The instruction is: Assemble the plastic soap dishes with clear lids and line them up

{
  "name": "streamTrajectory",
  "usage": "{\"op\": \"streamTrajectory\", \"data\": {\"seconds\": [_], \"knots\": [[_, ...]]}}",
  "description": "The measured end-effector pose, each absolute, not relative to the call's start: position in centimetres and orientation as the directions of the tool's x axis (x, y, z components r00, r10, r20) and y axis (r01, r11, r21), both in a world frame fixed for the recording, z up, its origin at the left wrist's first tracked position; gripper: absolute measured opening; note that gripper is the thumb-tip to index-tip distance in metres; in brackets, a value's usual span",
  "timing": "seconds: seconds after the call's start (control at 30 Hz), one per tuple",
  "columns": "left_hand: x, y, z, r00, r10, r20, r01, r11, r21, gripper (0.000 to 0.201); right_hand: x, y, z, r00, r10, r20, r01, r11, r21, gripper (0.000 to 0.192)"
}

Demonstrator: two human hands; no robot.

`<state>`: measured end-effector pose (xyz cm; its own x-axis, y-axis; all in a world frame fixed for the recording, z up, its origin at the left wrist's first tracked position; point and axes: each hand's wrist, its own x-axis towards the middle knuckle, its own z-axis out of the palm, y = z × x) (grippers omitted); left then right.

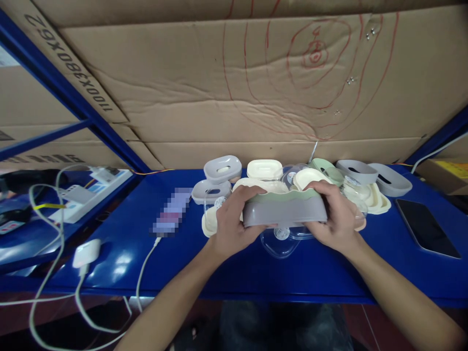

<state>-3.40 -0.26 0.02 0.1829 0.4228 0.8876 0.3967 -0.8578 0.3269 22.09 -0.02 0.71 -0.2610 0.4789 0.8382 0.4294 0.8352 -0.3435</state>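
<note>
At the centre of the frame, both hands hold a grey oval plastic soap dish with a wavy pale green insert (284, 208) just above the blue metal shelf (120, 243). The left hand (231, 220) is closed around its left end, and the right hand (336, 215) is clasped around its right end. Behind it lies a cluster of grey, cream and green plastic dishes (263, 170), with clear plastic lids (280, 241) beneath. A black phone (426, 226) lies at right.
</note>
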Motion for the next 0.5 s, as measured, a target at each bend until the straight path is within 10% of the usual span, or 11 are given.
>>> {"op": "streamTrajectory", "data": {"seconds": [0.33,0.5], "knots": [[-3.0,0.3,0.4,0.189,0.361,0.913,0.231,-0.92,0.316,0.082,22.6,-0.1,-0.9,-0.278,0.415,0.866,0.25,0.902,-0.352,0.06],[-3.4,0.2,0.2,0.193,0.582,0.79,0.145,-0.813,0.564,0.086,22.1,0.2,0.4,-0.152,0.55,0.821,0.335,0.811,-0.48,0.048]]}}
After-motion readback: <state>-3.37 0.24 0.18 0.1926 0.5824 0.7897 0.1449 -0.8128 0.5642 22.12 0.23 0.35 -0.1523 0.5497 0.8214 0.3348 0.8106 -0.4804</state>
